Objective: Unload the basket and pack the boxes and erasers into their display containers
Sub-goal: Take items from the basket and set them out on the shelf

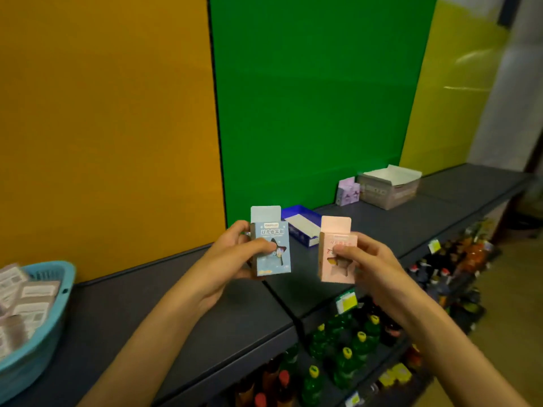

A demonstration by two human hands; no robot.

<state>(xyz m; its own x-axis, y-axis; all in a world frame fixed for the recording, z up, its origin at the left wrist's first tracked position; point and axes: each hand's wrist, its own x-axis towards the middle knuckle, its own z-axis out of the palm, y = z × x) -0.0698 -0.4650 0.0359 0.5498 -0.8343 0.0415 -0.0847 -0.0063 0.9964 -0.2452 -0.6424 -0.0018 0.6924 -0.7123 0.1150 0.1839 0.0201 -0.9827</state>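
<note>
My left hand point(235, 254) grips a light blue box point(271, 257) upright above the dark shelf top, thumb across its front. My right hand point(367, 262) holds a pink box point(335, 265) beside it, also upright with its hang tab up. A blue basket point(44, 342) at the far left holds several wrapped packs. Behind the boxes lies a blue display tray point(302, 227) with white contents. Farther right stand a grey open display carton point(390, 186) and a purple box point(348, 192) next to it.
The dark shelf top point(205, 318) runs from the basket to the far right, backed by orange, green and yellow panels. Below its front edge, lower shelves carry green and dark bottles point(346, 356). Open floor lies at the right.
</note>
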